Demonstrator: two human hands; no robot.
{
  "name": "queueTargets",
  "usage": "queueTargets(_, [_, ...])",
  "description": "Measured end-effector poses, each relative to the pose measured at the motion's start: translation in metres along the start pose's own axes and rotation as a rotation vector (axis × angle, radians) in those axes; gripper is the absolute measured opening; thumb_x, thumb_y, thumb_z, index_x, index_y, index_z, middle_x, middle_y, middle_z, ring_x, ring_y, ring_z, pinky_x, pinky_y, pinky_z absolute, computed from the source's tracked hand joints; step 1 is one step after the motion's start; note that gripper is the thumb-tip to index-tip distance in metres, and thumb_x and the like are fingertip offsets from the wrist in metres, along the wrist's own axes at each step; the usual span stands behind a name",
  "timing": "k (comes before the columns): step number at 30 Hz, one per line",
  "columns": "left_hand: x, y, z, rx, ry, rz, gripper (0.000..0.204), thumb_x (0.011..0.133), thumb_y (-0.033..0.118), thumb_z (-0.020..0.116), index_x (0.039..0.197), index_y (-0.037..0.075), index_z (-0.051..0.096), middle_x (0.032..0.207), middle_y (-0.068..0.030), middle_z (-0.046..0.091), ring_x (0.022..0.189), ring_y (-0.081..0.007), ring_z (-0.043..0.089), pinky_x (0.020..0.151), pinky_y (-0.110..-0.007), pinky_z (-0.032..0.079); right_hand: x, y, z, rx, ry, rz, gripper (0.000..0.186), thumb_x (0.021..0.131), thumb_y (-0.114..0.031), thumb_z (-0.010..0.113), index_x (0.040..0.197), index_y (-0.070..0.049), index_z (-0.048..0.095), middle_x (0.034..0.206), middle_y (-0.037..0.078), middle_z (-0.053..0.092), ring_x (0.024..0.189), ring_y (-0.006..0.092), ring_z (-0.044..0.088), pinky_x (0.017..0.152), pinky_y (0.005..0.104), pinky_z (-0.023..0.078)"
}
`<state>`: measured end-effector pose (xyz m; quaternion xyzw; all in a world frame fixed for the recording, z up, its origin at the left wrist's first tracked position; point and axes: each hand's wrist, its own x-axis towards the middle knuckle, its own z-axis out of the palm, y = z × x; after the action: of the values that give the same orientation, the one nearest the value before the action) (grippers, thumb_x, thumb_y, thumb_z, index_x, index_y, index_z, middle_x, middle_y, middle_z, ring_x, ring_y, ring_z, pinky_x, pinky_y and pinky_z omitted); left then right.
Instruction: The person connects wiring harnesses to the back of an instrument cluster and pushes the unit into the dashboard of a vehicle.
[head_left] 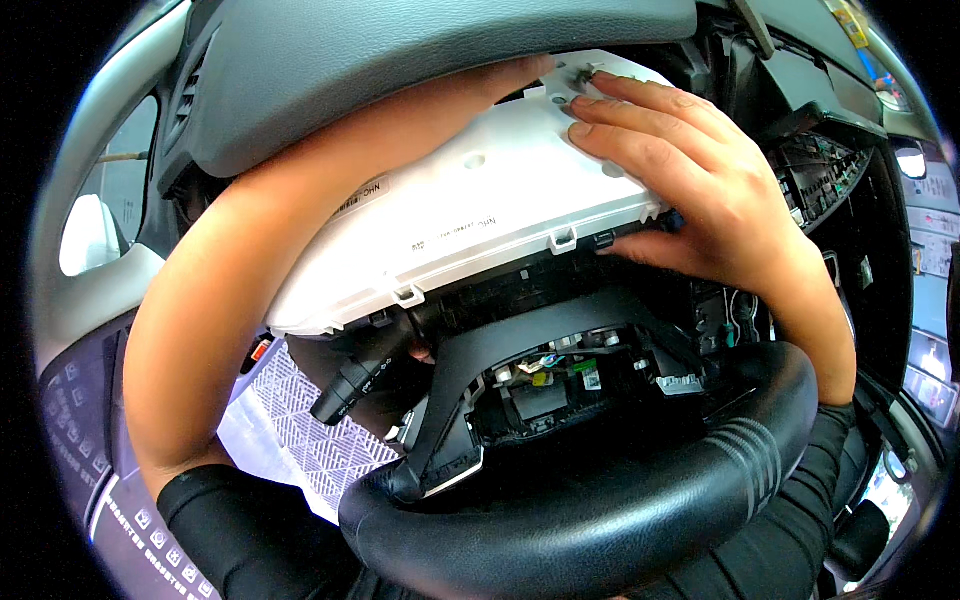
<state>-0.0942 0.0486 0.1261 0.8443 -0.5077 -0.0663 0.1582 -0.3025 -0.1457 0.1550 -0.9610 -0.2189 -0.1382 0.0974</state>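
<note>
An instrument cluster [460, 190] lies tilted behind the steering wheel, its white plastic back facing up and labels printed on it. My right hand [690, 165] grips its right end, fingers spread over the white back and thumb under the near edge. My left arm reaches across the cluster's left part. Beneath the dashboard hood [430, 40], my left hand [515, 82] is at the cluster's far edge, and its fingers are mostly hidden there. Whether it grips anything does not show.
Nearest me is the black steering wheel [600, 500], its hub uncovered with wires and connectors showing. A control stalk [350, 385] sticks out at its left. To the right is an opened dash section [820, 180]. A patterned floor mat [310, 430] shows lower left.
</note>
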Motion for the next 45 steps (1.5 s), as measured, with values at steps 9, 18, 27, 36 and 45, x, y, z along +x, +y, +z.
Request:
queueTargets(9, [0.010, 0.001, 0.022, 0.086, 0.027, 0.126, 0.045, 0.108, 0.034, 0.048, 0.141, 0.006, 0.060, 0.129, -0.0229, 0.067, 0.123, -0.0389, 0.062, 0.109, -0.047, 0.044, -0.002, 0.000, 0.001, 0.001, 0.003, 0.016, 0.075, 0.062, -0.024, 0.087, 0.132, -0.004, 0.066, 0.138, 0.016, 0.067, 0.136, 0.0376, 0.057, 0.113, 0.0496, 0.047])
queueTargets(18, [0.008, 0.003, 0.013, 0.093, -0.033, 0.062, 0.043, 0.109, 0.032, 0.047, 0.137, 0.003, 0.063, 0.130, -0.0223, 0.067, 0.121, -0.0361, 0.063, 0.109, -0.044, 0.045, -0.001, -0.002, 0.001, -0.012, -0.009, 0.021, 0.073, 0.065, -0.025, 0.085, 0.132, -0.004, 0.065, 0.138, 0.015, 0.067, 0.136, 0.0372, 0.057, 0.113, 0.0501, 0.047])
queueTargets(27, [-0.018, 0.003, -0.005, -0.123, -0.040, 0.020, 0.050, 0.102, 0.050, 0.062, 0.127, 0.008, 0.071, 0.120, -0.0177, 0.073, 0.113, -0.0334, 0.066, 0.107, -0.041, 0.045, -0.003, 0.000, 0.001, -0.010, -0.002, 0.029, 0.074, 0.066, -0.025, 0.087, 0.135, -0.006, 0.064, 0.139, 0.014, 0.066, 0.138, 0.0352, 0.057, 0.115, 0.0496, 0.045])
queueTargets(36, [-0.047, -0.019, -0.020, 0.053, -0.065, 0.084, 0.049, 0.106, 0.043, 0.055, 0.141, 0.010, 0.064, 0.140, -0.0192, 0.063, 0.135, -0.0345, 0.056, 0.119, -0.041, 0.034, -0.007, 0.001, 0.003, -0.087, 0.064, 0.074, 0.080, 0.064, -0.029, 0.093, 0.135, -0.008, 0.064, 0.137, 0.012, 0.068, 0.136, 0.0332, 0.058, 0.117, 0.0525, 0.043])
queueTargets(45, [-0.190, -0.058, -0.016, -0.629, 0.340, -0.042, 0.102, 0.090, 0.068, 0.062, 0.156, -0.006, 0.037, 0.163, -0.0235, 0.039, 0.152, -0.0356, 0.038, 0.124, -0.046, 0.026, 0.001, 0.005, -0.006, 0.007, 0.164, 0.177, 0.073, 0.072, -0.033, 0.093, 0.130, -0.001, 0.064, 0.125, 0.017, 0.067, 0.118, 0.0350, 0.065, 0.102, 0.0418, 0.052])
